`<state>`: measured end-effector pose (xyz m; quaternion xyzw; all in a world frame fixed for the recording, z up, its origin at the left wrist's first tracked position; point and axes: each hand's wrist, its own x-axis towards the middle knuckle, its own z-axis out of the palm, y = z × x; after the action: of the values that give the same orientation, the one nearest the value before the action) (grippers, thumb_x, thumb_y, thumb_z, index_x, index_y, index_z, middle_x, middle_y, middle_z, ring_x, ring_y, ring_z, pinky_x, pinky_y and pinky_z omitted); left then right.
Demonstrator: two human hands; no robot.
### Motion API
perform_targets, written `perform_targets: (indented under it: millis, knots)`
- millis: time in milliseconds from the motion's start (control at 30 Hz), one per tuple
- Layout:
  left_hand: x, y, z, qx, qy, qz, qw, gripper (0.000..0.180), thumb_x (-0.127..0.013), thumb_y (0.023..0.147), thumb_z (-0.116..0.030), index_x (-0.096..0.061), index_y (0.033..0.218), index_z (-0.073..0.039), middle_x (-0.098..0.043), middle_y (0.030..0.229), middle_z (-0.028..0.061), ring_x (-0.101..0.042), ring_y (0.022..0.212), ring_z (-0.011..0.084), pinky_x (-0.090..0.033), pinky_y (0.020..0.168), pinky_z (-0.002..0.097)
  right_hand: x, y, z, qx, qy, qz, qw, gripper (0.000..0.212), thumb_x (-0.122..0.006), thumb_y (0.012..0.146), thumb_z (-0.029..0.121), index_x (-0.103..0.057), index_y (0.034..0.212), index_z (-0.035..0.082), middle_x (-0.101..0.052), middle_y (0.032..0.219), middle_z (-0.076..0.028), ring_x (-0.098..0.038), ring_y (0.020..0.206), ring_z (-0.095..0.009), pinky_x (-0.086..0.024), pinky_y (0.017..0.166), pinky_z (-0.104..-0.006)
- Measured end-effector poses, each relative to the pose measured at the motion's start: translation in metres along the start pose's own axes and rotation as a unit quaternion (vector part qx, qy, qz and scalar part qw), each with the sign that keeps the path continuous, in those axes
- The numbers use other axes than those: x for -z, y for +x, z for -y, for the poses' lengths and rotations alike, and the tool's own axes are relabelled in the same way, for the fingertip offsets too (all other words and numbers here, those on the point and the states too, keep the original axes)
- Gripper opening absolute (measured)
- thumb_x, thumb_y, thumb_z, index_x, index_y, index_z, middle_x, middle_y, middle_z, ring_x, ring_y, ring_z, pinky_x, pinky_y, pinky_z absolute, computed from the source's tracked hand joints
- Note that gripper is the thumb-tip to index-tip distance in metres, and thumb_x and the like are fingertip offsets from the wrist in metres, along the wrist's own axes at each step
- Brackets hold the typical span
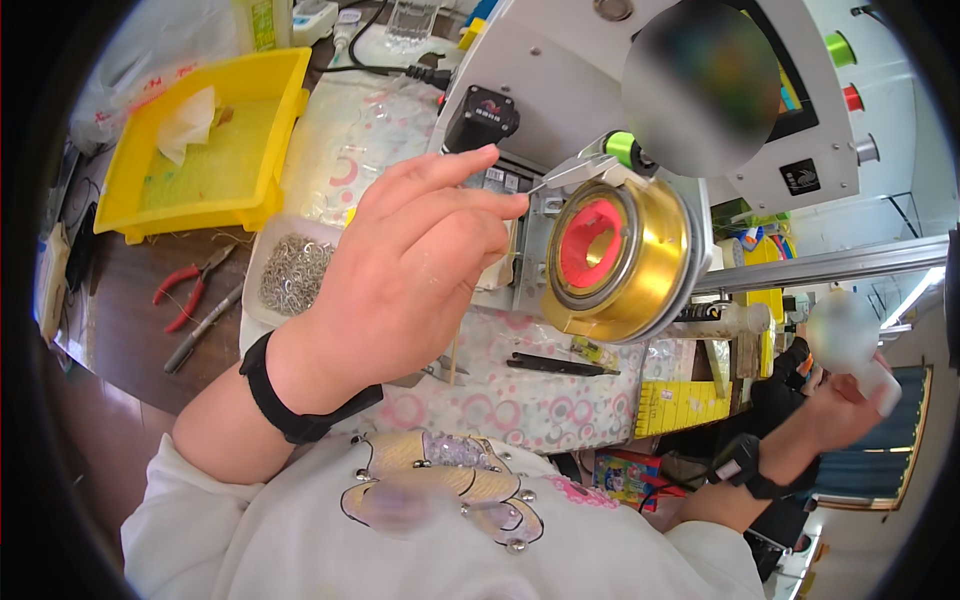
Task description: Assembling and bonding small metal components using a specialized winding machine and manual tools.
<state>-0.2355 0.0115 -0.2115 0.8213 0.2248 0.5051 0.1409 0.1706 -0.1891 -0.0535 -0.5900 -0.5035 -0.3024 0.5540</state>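
Observation:
My left hand (420,225) reaches over the table to a winding machine (560,80). Two of its fingers stretch out to the tip of a thin metal guide arm (580,170); the others curl inward, and what they grip, if anything, is hidden. Just right of the fingertips is a gold-coloured round spool (650,260) with a red core (590,243). A bright green thread spool (621,149) sits above it. Far to the right, my right hand (835,412) is raised, its fingers closed around a small white object (882,388) whose kind is unclear.
A yellow tray (290,120) stands at the back left. Nearer are a white box of small metal rings (297,270), red-handled pliers (183,290) and a pen (205,328). Black tweezers (560,365) lie by a yellow ruler (685,408). A metal rail (830,266) runs right.

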Motion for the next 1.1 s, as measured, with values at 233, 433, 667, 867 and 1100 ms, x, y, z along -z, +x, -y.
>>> perform_targets:
  millis: [233,433,667,867,1100]
  knots:
    - [-0.006,-0.001,0.007,-0.026,-0.021,-0.016,0.999,0.014,-0.058,0.075,0.007,-0.054,0.085,-0.001,-0.064,0.102,0.0135,-0.055,0.106,0.0418,-0.045,0.087,0.0431,-0.109,-0.045,0.121,-0.215,0.579,0.267,0.740,0.042,-0.062,0.087,0.014,-0.043,0.119,-0.004,-0.046,0.122,-0.019,-0.051,0.110,-0.030,-0.043,0.088,-0.0421]
    - [-0.008,-0.002,0.011,-0.029,-0.047,-0.022,0.998,0.013,-0.059,0.075,0.006,-0.054,0.084,-0.001,-0.064,0.102,0.0137,-0.056,0.104,0.0415,-0.046,0.087,0.0439,-0.168,-0.070,0.130,-0.103,0.337,0.433,0.830,0.053,-0.068,0.082,0.022,-0.042,0.120,-0.004,-0.048,0.117,-0.017,-0.052,0.112,-0.031,-0.043,0.094,-0.0420]
    - [-0.012,-0.007,0.014,-0.045,-0.027,-0.050,0.997,0.012,-0.061,0.073,0.005,-0.055,0.082,0.000,-0.064,0.099,0.0159,-0.059,0.099,0.0402,-0.047,0.085,0.0442,-0.178,-0.081,0.144,-0.152,0.534,0.395,0.732,0.043,-0.051,0.088,0.025,-0.045,0.117,-0.007,-0.050,0.112,-0.021,-0.053,0.107,-0.035,-0.039,0.094,-0.0472]
    - [-0.019,-0.007,0.022,-0.073,-0.023,-0.070,0.995,0.008,-0.060,0.074,0.005,-0.055,0.079,0.002,-0.064,0.092,0.0160,-0.061,0.085,0.0343,-0.051,0.083,0.0457,-0.179,-0.091,0.142,-0.227,0.502,0.260,0.793,0.046,-0.052,0.088,0.026,-0.046,0.117,-0.009,-0.052,0.113,-0.023,-0.054,0.101,-0.034,-0.039,0.089,-0.0446]
    - [-0.024,-0.005,0.025,-0.091,-0.032,-0.091,0.991,0.005,-0.058,0.075,0.005,-0.055,0.078,0.002,-0.063,0.085,0.0147,-0.061,0.082,0.0295,-0.052,0.084,0.0474,-0.184,-0.090,0.134,-0.085,0.306,0.260,0.912,0.057,-0.053,0.085,0.041,-0.046,0.115,-0.007,-0.057,0.107,-0.024,-0.055,0.093,-0.027,-0.045,0.080,-0.0371]
